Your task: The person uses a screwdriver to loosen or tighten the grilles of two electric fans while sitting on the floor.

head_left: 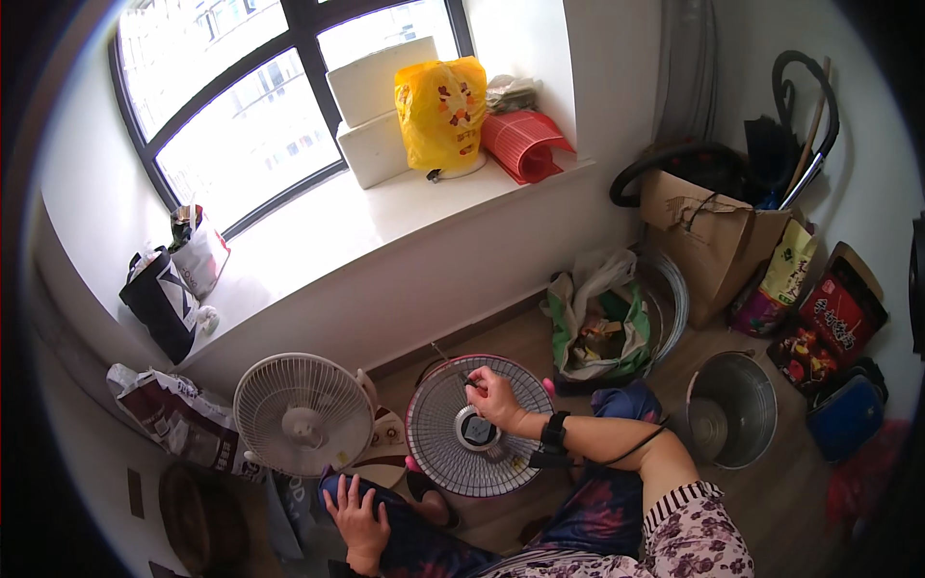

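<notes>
In front of me stands a round, pink-rimmed electric fan or heater with a dark wire grille and a grey square at its hub. My right hand is over the upper part of this grille, fingers closed on a slim screwdriver-like tool with a thin shaft pointing up and left. Its exact kind is too small to tell. A black band circles my right wrist, and a dark cord runs by the forearm. My left hand rests on my left knee with fingers spread, holding nothing. A white fan stands to the left.
A green-and-white bag and a metal bucket stand to the right. Behind them are a cardboard box and a coil of wire. The windowsill bears a yellow bag and a red rolled mat.
</notes>
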`<move>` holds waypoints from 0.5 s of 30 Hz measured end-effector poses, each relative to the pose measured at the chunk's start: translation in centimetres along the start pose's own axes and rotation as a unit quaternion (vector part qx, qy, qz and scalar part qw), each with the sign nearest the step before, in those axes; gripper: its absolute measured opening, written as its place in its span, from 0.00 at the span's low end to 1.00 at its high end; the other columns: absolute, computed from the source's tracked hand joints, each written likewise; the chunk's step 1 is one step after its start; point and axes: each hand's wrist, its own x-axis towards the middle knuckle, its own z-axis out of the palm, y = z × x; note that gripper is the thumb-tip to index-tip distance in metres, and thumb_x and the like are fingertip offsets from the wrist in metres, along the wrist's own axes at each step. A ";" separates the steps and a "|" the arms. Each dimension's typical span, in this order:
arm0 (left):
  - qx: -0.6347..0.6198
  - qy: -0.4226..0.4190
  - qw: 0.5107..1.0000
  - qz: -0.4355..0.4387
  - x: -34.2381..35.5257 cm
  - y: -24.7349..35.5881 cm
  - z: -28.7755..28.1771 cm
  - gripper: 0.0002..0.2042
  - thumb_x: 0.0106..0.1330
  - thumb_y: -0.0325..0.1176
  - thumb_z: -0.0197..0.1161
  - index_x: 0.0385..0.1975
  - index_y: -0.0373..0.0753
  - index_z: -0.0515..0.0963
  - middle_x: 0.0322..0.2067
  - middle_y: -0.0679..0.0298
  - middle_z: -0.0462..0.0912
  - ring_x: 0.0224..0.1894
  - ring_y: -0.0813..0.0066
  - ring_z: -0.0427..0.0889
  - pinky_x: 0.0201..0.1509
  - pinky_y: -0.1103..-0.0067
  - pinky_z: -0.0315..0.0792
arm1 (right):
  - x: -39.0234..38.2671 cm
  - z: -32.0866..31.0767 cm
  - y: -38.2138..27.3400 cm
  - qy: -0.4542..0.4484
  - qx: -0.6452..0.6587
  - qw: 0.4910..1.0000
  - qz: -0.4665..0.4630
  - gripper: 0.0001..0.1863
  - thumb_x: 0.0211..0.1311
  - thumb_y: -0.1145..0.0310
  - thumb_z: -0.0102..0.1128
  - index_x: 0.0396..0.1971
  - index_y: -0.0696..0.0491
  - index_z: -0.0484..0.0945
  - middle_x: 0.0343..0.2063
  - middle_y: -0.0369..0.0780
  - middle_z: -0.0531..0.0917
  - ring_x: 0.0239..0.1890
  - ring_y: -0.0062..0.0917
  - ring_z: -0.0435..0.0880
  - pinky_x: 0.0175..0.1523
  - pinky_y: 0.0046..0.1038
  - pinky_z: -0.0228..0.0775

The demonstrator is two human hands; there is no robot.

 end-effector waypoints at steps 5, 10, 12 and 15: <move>0.012 -0.001 1.000 0.003 0.1 0.1 -0.2 0.13 0.48 0.33 0.61 0.34 0.36 0.77 0.52 0.55 0.69 0.62 0.54 0.58 0.65 0.52 0.40 | 0.0 0.0 0.0 0.000 0.009 1.000 0.017 0.12 0.55 0.70 0.56 0.36 0.60 0.70 0.20 0.40 0.79 0.20 0.20 0.79 0.27 0.22 0.71; 0.010 0.000 1.000 0.008 0.4 0.0 0.0 0.13 0.48 0.33 0.61 0.33 0.36 0.77 0.52 0.55 0.69 0.62 0.54 0.58 0.65 0.52 0.41 | 0.2 0.1 0.5 0.011 0.007 1.000 0.002 0.11 0.55 0.70 0.56 0.35 0.60 0.70 0.17 0.39 0.78 0.18 0.20 0.77 0.26 0.22 0.69; 0.012 0.000 1.000 0.007 0.2 -0.1 0.0 0.13 0.48 0.33 0.61 0.33 0.36 0.77 0.52 0.55 0.69 0.61 0.54 0.59 0.65 0.52 0.41 | 0.2 0.2 0.0 0.005 0.015 1.000 0.008 0.11 0.55 0.70 0.56 0.35 0.60 0.70 0.17 0.39 0.78 0.18 0.20 0.77 0.26 0.23 0.69; 0.014 0.011 1.000 0.009 0.2 -0.1 -0.1 0.12 0.48 0.33 0.61 0.33 0.36 0.77 0.52 0.56 0.70 0.61 0.54 0.59 0.65 0.52 0.41 | 0.2 0.2 -0.1 0.010 0.017 1.000 0.010 0.12 0.54 0.69 0.56 0.35 0.60 0.70 0.16 0.39 0.77 0.18 0.21 0.77 0.26 0.24 0.69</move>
